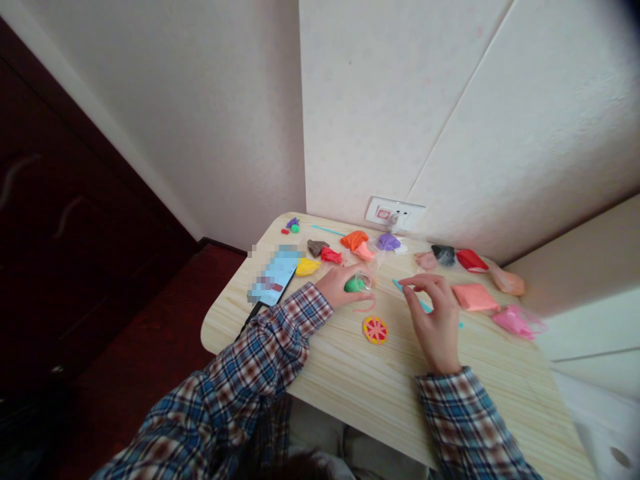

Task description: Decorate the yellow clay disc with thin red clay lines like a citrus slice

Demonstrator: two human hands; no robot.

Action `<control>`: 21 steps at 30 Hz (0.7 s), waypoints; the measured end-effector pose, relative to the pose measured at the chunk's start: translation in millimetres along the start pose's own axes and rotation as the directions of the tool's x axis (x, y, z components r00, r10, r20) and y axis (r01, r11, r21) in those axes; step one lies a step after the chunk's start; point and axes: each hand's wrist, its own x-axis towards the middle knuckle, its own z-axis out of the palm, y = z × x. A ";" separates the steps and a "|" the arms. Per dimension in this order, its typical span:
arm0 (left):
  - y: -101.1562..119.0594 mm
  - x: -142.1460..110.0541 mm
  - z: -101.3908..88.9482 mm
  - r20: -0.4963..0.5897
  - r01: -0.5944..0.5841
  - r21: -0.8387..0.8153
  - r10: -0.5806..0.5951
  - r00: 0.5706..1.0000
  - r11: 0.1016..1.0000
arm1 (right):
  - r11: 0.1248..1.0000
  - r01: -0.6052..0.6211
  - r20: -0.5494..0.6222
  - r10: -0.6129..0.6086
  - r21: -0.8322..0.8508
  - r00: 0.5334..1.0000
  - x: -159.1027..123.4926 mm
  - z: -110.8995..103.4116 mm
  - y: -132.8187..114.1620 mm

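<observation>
My left hand [338, 285] curls around a clear bag of green modelling clay [355, 285] on the table. A thin pink clay strip [369, 307] lies curved just below its fingers. Thumb and fingers of my right hand [434, 319] pinch a light-blue plastic modelling tool [425, 306], part of it hidden by the hand. Between the hands and nearer to me lies a flat round clay disc [375, 329], yellow-rimmed, with red and pink sections.
A phone [274, 277] lies at the left. Bagged clay lines the back and right: yellow [307, 267], orange [355, 240], purple [389, 242], red [471, 261], coral [474, 297] and pink [515, 323]. Small clay pieces [293, 225] sit in the far left corner. A wall socket [395, 213] is behind.
</observation>
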 end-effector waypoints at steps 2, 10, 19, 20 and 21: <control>1.0 -1.0 0.9 0.024 -0.005 0.043 0.004 1.000 0.999 | 0.996 -0.011 0.032 0.008 0.083 0.999 1.9 5.1 -12.5; -3.4 -2.9 7.4 0.105 -0.055 0.254 0.029 0.994 0.966 | 0.993 0.025 0.106 -0.037 0.114 0.994 3.3 15.8 -28.6; -4.8 -2.8 11.1 0.130 -0.085 0.330 0.045 0.991 0.940 | 0.998 0.067 0.150 -0.069 0.019 0.986 -0.3 18.4 -24.5; -4.6 -2.9 11.3 0.131 -0.083 0.338 0.040 0.991 0.937 | 0.998 0.064 0.156 -0.067 0.023 0.986 -0.1 18.4 -24.8; -4.4 -3.0 11.6 0.132 -0.081 0.345 0.037 0.991 0.935 | 0.998 0.059 0.162 -0.062 0.025 0.985 0.1 18.4 -25.2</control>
